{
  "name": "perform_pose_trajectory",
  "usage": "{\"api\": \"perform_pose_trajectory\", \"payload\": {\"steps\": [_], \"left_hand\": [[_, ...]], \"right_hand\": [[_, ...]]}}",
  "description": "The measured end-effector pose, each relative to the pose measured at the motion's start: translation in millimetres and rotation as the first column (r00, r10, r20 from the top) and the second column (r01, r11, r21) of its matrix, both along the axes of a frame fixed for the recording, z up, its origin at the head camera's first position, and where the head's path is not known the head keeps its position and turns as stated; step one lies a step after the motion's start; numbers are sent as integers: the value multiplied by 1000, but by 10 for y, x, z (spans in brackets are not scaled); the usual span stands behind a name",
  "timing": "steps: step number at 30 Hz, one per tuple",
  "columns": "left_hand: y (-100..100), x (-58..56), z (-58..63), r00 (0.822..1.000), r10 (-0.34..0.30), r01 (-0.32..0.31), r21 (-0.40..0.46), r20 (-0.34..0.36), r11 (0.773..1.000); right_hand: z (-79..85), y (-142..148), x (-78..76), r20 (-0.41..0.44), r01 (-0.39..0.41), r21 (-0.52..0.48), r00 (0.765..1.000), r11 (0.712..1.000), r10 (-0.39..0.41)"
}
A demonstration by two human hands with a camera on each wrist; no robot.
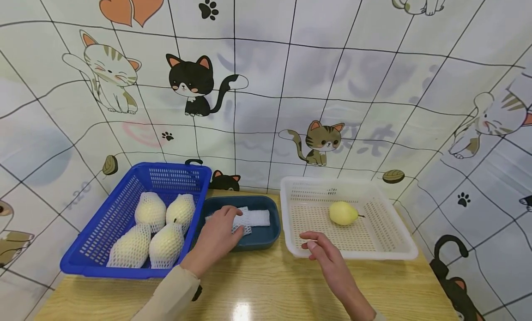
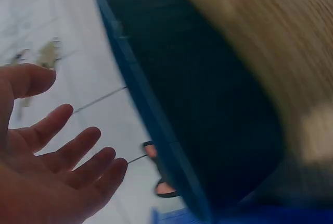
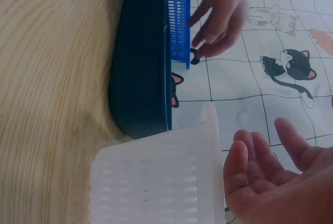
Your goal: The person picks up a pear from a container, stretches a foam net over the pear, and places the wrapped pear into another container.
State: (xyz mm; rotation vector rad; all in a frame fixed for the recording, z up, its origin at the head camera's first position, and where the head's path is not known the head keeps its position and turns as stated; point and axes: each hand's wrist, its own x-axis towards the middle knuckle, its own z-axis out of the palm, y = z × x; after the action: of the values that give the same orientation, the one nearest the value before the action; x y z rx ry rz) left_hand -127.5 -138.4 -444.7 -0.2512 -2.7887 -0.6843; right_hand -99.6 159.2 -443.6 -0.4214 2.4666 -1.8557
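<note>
My left hand point(image 1: 220, 233) hovers over a dark teal bin point(image 1: 266, 238), fingers loosely bent and holding nothing; in the left wrist view they spread beside the bin's rim. White foam net sleeves point(image 1: 258, 218) lie in that bin, partly hidden by the hand. My right hand point(image 1: 326, 261), empty with relaxed fingers, is raised at the front left edge of a white plastic basket point(image 1: 390, 255). Inside this basket a yellow pear point(image 1: 343, 213) lies on its side, stem to the right. The right wrist view shows the right hand point(image 3: 276, 177) just above the basket's rim.
At the left stands a blue plastic basket point(image 1: 99, 271) with several pears point(image 1: 166, 245) in white foam nets. Both baskets and the bin stand side by side on a wooden table point(image 1: 257, 288). Behind them rises a wall covering point(image 1: 257, 104) printed with cats.
</note>
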Motion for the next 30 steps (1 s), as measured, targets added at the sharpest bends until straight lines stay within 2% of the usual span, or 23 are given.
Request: {"api": "perform_pose_trajectory", "payload": {"steps": [2,5,7,10,12,14,18,24,30], "left_hand": [[18,-110,-79,997,-4,3,10,79,1000],[33,-268,-181,982,-4,4,-2,188,1000],[39,-363,-228,963,18,-11,-29,270,1000],[39,-479,-281,924,78,-48,-88,375,995],[32,-526,-303,902,119,-69,-134,415,989],[20,-548,-312,894,147,-82,-169,422,982],[-10,-538,-314,915,174,-93,-230,363,969],[-59,-513,-355,957,185,-121,-273,222,954],[-107,-484,-343,972,182,-142,-245,149,959]], "right_hand": [[0,1,-3,5,1,1,1000,1000,-1],[5,-1,-4,16,1,-2,1000,1000,-1],[8,-3,-3,17,-3,-3,1000,1000,3],[14,-7,0,16,-7,-11,1000,1000,7],[16,-10,2,11,-11,-13,1000,1000,11],[13,-13,2,11,-11,-15,1000,1000,12],[0,-15,-1,24,-5,-8,1000,1000,6],[-12,-10,-3,27,1,-6,1000,1000,-1],[-13,-6,3,0,-9,-25,1000,1000,9]]}}
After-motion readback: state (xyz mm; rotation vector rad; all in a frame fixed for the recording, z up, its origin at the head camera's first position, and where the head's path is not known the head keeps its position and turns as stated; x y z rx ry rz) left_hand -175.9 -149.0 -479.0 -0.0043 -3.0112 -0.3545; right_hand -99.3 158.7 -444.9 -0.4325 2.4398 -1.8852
